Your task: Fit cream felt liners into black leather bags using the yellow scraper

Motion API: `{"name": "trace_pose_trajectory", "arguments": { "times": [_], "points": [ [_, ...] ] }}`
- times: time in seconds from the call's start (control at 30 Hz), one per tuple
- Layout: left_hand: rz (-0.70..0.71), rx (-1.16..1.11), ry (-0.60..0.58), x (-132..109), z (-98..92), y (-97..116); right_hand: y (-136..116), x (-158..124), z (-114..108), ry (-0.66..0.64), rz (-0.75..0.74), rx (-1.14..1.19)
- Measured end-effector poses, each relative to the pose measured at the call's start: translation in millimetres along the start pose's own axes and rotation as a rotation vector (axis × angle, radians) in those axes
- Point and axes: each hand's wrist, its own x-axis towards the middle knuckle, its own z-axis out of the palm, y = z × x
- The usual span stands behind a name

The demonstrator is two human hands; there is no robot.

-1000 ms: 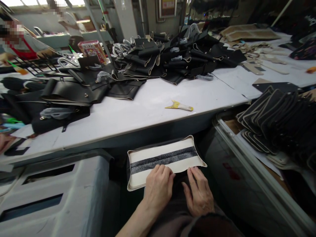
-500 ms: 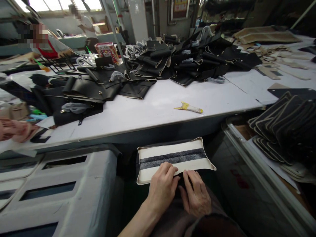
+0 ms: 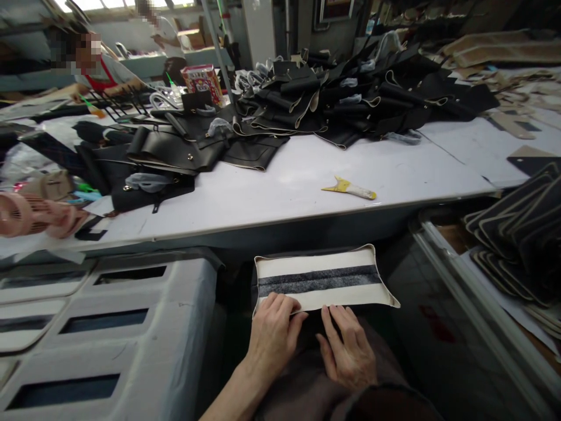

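A cream rectangular bag piece (image 3: 319, 297) with a dark grey stripe along its middle and raised thin edges lies over my lap. Dark material hangs around its sides. My left hand (image 3: 274, 327) pinches its near edge left of the middle, thumb against the fingers. Just right of that, my right hand (image 3: 349, 348) has its fingertips at the same near edge, fingers stretched forward and the thumb apart. The material under both palms is hidden.
Ahead stands a white worktable (image 3: 272, 193) with a yellow-handled tool (image 3: 350, 188) and a heap of black bag parts (image 3: 302, 96). A grey padded stand (image 3: 175, 316) is at left, stacked dark panels (image 3: 521, 240) at right. A pink fan (image 3: 35, 214) and two people are further off.
My left hand has slid left along the near edge, widening the gap between my hands. My right hand's fingers have shifted slightly. The whole view has turned a little to the left.
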Motion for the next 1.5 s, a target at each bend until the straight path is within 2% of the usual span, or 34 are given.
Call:
{"name": "trace_pose_trajectory", "arguments": {
  "times": [0.1, 0.23, 0.43, 0.6, 0.8, 0.9, 1.0, 1.17, 1.3, 1.5],
  "points": [
    [-0.005, -0.026, 0.051, -1.4, -3.4, -0.1, -5.1, 1.7, 4.3, -0.009, -0.023, 0.024],
    [-0.044, 0.077, 0.121, -3.6, -14.1, -2.0, -13.5, 7.8, 9.0, -0.017, -0.067, 0.067],
    [-0.101, 0.115, 0.238, -18.4, -30.4, -21.2, -27.5, 22.0, 10.4, -0.026, -0.105, 0.146],
    [-0.109, 0.127, 0.332, -37.2, -23.9, -39.7, -37.2, 28.2, 14.9, -0.043, -0.142, 0.178],
    [-0.225, 0.042, 0.356, -43.5, -10.2, -39.7, -45.5, 32.2, 23.2, -0.048, -0.172, 0.201],
    [-0.265, 0.014, 0.331, -38.6, -11.5, -35.9, -46.8, 34.7, 24.5, -0.069, -0.183, 0.174],
    [-0.235, 0.029, 0.250, -30.8, -18.9, -35.5, -47.7, 38.9, 21.7, -0.071, -0.170, 0.151],
    [-0.041, 0.236, 0.050, -11.7, -35.2, -53.4, -46.6, 49.4, 13.1, -0.002, -0.148, 0.173],
    [0.169, 0.360, -0.059, 12.6, -38.6, -72.9, -39.2, 53.4, 6.8, -0.005, -0.131, 0.238],
    [0.320, 0.450, -0.168, 41.4, -31.9, -70.9, -32.3, 52.0, 9.1, 0.020, -0.091, 0.389]
  ]
}}
